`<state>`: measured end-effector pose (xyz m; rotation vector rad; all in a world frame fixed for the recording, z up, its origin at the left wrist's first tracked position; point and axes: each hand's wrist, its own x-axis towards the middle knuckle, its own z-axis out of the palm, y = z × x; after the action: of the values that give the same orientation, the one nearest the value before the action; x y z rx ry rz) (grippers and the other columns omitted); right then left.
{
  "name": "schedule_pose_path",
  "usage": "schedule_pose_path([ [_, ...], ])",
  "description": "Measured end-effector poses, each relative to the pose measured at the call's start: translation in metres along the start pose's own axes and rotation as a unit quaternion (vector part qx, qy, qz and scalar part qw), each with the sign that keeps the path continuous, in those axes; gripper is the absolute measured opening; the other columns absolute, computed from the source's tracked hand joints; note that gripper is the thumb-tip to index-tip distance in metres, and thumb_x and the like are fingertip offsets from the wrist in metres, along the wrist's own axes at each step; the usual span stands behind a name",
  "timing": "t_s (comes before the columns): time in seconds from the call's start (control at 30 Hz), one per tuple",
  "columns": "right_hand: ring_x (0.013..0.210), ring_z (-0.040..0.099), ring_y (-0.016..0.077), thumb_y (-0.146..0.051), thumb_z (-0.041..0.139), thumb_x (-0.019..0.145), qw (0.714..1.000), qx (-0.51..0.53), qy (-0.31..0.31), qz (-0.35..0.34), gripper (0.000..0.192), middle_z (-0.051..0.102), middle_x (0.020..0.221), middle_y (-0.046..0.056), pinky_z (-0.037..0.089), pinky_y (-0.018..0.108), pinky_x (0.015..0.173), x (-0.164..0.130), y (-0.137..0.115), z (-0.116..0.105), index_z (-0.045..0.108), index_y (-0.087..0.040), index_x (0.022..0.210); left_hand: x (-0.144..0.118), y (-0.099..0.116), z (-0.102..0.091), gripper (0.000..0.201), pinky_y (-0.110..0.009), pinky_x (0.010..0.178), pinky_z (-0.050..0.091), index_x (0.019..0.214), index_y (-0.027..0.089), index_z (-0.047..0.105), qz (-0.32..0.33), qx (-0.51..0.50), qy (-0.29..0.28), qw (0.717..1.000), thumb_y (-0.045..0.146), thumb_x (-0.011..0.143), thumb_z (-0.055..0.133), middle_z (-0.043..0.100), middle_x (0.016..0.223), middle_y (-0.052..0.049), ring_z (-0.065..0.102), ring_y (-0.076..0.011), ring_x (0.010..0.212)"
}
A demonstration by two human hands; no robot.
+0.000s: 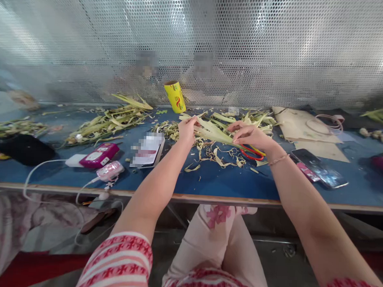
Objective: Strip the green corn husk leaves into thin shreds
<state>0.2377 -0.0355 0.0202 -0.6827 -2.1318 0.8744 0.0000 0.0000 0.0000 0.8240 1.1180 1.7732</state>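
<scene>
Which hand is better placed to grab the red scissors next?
Right. The right hand sits just above the red scissors, pinching the husk strip. The left hand grips the strip's far end, farther away.

One head-worn view — looking forward and down, close over the blue table (209, 182).

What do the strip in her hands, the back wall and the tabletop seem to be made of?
Strip: dried plant leaf or husk, probably; pale green-yellow, matte, with curled scraps lying below it.
Wall: perforated sheet metal, shiny, dotted with small round holes.
Tabletop: smooth blue surface over a pale, wood-like edge; material uncertain.
</scene>
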Motion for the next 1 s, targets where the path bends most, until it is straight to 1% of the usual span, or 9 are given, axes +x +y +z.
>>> schedule_pose_path([
  [0.13,0.107,0.059,0.0205,-0.035,0.075,0.068,1.000,0.021,0.015,0.018,0.015,0.060,0.117,0.006,0.052,0.041,0.092,0.000,0.001,0.003,0.073,-0.025,0.080,-0.002,0.002,0.000,0.015,-0.023,0.049,0.038,0.062,0.016,0.057,0.001,0.021,0.008,1.000,0.024,0.074,0.061,0.054,0.051,0.002,0.053,-0.0103,0.048],
  [0.23,0.110,0.058,0.0207,-0.030,0.074,0.069,0.998,-0.007,0.054,0.029,0.039,0.058,0.122,0.007,0.053,0.040,0.090,0.002,0.005,0.014,0.067,-0.026,0.107,-0.006,-0.001,0.004,0.015,-0.023,0.051,0.040,0.063,0.016,0.058,0.007,0.043,0.002,0.999,0.024,0.074,0.061,0.055,0.052,0.002,0.055,-0.0111,0.051],
  [0.33,0.101,0.061,0.0204,-0.031,0.074,0.069,0.997,-0.054,0.051,0.038,0.047,0.059,0.121,0.009,0.055,0.038,0.082,0.004,0.011,0.025,0.062,-0.024,0.114,-0.010,-0.007,0.008,0.016,-0.023,0.053,0.041,0.062,0.016,0.058,0.031,0.064,-0.033,0.997,0.025,0.074,0.062,0.056,0.053,0.002,0.055,-0.0107,0.053],
  [0.47,0.084,0.061,0.0181,-0.022,0.069,0.071,0.982,-0.184,0.045,0.007,0.030,0.065,0.100,0.007,0.053,0.038,0.079,0.006,0.012,0.032,0.066,-0.020,0.101,-0.017,-0.010,0.011,0.018,-0.023,0.054,0.042,0.063,0.016,0.059,0.044,0.090,-0.066,0.993,0.030,0.075,0.063,0.056,0.055,0.001,0.055,-0.0109,0.053],
  [0.57,0.076,0.059,0.0175,-0.019,0.062,0.074,0.967,-0.238,0.091,0.000,0.015,0.066,0.087,0.006,0.050,0.037,0.077,0.008,0.010,0.034,0.069,-0.018,0.087,-0.020,-0.006,0.013,0.020,-0.025,0.055,0.044,0.067,0.017,0.058,0.031,0.066,-0.076,0.994,0.034,0.075,0.065,0.057,0.058,0.000,0.056,-0.0118,0.056],
  [0.73,0.065,0.060,0.0164,-0.021,0.060,0.073,0.963,-0.133,0.222,0.072,0.016,0.066,0.073,0.002,0.050,0.034,0.068,0.013,0.014,0.037,0.068,-0.019,0.087,-0.027,0.002,0.017,0.033,-0.028,0.071,0.051,0.088,0.017,0.059,-0.029,-0.103,-0.125,0.986,0.041,0.070,0.073,0.065,0.079,-0.006,0.064,-0.0159,0.077],
  [0.83,0.059,0.059,0.0162,-0.023,0.058,0.073,0.959,-0.035,0.260,0.104,0.012,0.064,0.065,0.001,0.049,0.032,0.060,0.015,0.019,0.040,0.065,-0.019,0.082,-0.036,-0.002,0.022,0.045,-0.030,0.083,0.050,0.099,0.019,0.056,-0.048,-0.165,-0.144,0.975,0.036,0.064,0.079,0.066,0.090,-0.005,0.065,-0.0172,0.091],
  [0.9,0.057,0.058,0.0163,-0.026,0.058,0.073,0.956,0.002,0.270,0.115,0.008,0.063,0.063,0.001,0.047,0.030,0.056,0.016,0.022,0.042,0.062,-0.019,0.075,-0.045,-0.008,0.027,0.047,-0.033,0.084,0.050,0.096,0.019,0.055,-0.043,-0.133,-0.183,0.973,0.029,0.059,0.082,0.065,0.089,-0.003,0.064,-0.0165,0.088],
  [1.0,0.057,0.055,0.0151,-0.029,0.059,0.071,0.957,-0.012,0.267,0.108,0.011,0.060,0.060,0.001,0.044,0.028,0.054,0.015,0.022,0.045,0.058,-0.019,0.065,-0.058,-0.018,0.032,0.036,-0.030,0.076,0.051,0.084,0.015,0.058,-0.035,-0.015,-0.245,0.969,0.027,0.060,0.082,0.065,0.080,-0.003,0.064,-0.0148,0.077],
])
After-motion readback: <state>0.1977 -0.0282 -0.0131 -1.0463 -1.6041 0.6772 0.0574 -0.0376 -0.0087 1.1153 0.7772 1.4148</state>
